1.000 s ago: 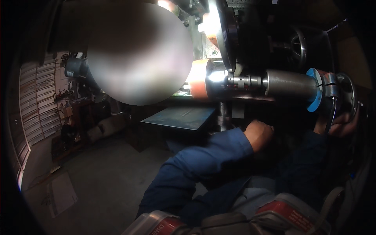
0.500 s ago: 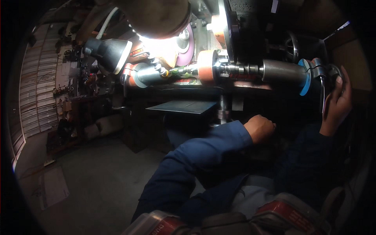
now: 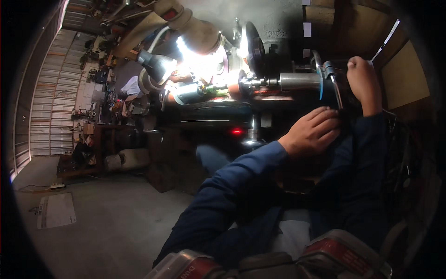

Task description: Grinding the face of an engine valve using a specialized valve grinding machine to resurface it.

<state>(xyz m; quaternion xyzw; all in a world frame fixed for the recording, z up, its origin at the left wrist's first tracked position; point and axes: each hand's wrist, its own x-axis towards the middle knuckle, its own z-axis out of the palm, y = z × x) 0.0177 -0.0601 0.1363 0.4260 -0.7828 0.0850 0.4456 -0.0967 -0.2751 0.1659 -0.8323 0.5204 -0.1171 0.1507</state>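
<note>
In front of me is a grinding machine with a pinkish grinding wheel [image 3: 222, 65], partly lost in lamp glare. A row of shafts and an orange ring [image 3: 236, 84] runs across it to a steel cylinder [image 3: 299, 81] with a blue disc [image 3: 321, 83] at its right end. My left hand [image 3: 312, 131] is closed with bent fingers, just below and left of a bent metal lever [image 3: 337, 93]; whatever is under the fingers is hidden. To the right of the lever, my right hand [image 3: 364, 83] is raised and curled into a fist; I cannot see what it grips.
A black work lamp [image 3: 158, 67] leans in at the left of the machine. A small red light [image 3: 237, 131] glows below the machine's front. Cluttered shelves and a wooden bench [image 3: 100, 149] stand at the far left, and a white board [image 3: 56, 210] lies on the floor.
The view has shifted, showing more of the wall behind. My left hand has risen toward the lever. My right hand has left the dark wheel rim and its fingers have curled. The red light now shows.
</note>
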